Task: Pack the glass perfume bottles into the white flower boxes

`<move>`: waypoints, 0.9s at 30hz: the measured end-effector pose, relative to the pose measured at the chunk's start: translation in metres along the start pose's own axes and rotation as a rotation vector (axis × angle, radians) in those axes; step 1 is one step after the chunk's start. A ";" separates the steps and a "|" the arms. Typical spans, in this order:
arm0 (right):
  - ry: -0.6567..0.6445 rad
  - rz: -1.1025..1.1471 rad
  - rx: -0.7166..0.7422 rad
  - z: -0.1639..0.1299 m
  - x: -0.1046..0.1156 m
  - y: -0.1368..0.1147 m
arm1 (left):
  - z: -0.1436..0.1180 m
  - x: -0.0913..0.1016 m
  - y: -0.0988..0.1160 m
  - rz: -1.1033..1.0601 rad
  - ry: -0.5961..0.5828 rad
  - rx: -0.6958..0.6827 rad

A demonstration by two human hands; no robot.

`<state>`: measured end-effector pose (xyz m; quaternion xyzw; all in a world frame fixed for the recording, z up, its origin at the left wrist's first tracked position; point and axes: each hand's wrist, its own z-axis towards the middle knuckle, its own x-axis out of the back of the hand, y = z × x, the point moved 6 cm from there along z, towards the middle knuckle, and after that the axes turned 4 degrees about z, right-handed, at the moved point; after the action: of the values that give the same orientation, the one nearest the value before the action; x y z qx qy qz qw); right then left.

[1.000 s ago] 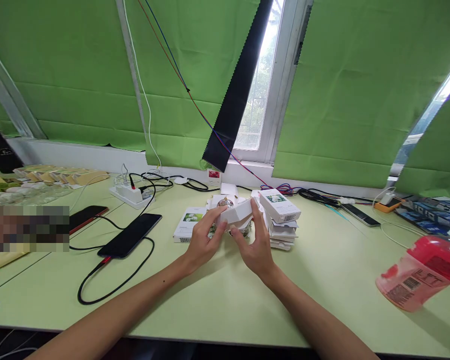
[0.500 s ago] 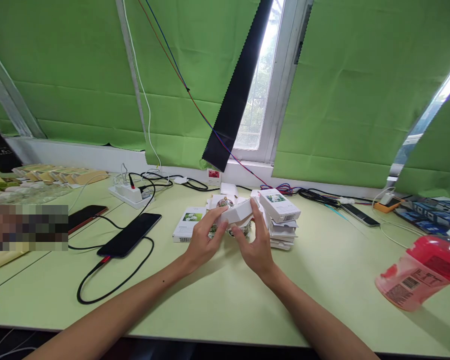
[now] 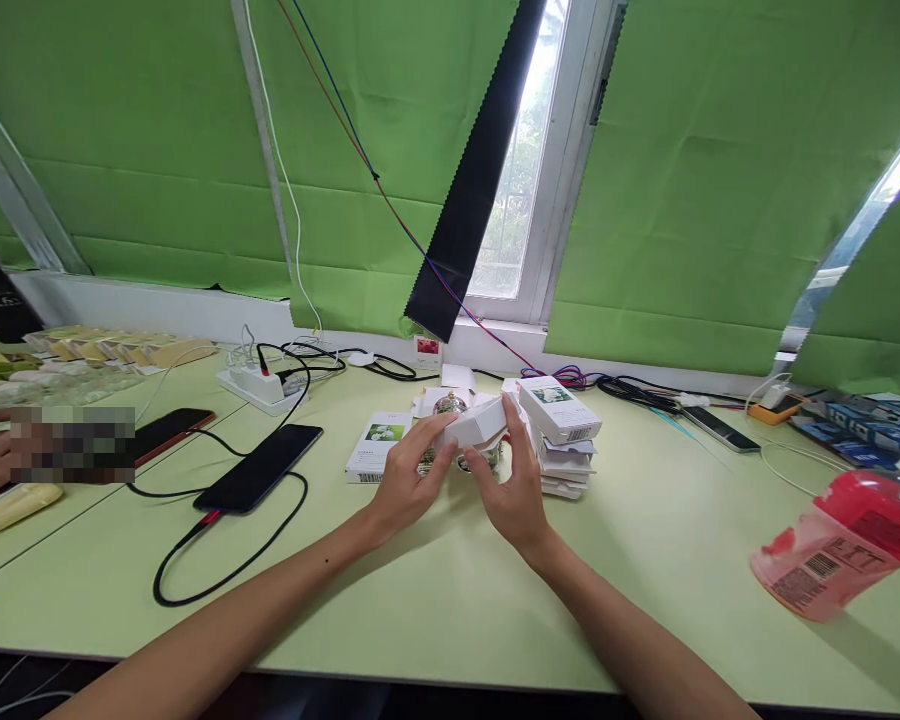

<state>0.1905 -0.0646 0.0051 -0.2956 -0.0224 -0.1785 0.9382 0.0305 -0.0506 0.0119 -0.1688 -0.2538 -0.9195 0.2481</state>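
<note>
Beside the stack of boxes [image 3: 562, 435], both hands, left hand [image 3: 405, 487] and right hand [image 3: 511, 497], clasp a small white box [image 3: 476, 424], best kept level with a light, even grip over the surface [image 3: 435, 590].

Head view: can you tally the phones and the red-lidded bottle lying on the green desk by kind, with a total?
Black phones plugged into a cable: 1
Dark phones with a red edge: 1
Dark phones at far right, by the orange item: 1
Red-lidded pink bottles on their side: 1
Total: 4

Pale green desk [image 3: 667, 545], green blinds [image 3: 705, 190], daylight through window [image 3: 514, 190]
</note>
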 end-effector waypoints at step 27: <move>0.012 0.031 -0.045 0.000 0.001 0.003 | 0.000 -0.002 -0.002 -0.017 -0.029 0.017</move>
<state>0.1921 -0.0623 0.0035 -0.3159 -0.0080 -0.1664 0.9341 0.0307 -0.0483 0.0102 -0.1776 -0.2665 -0.9169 0.2383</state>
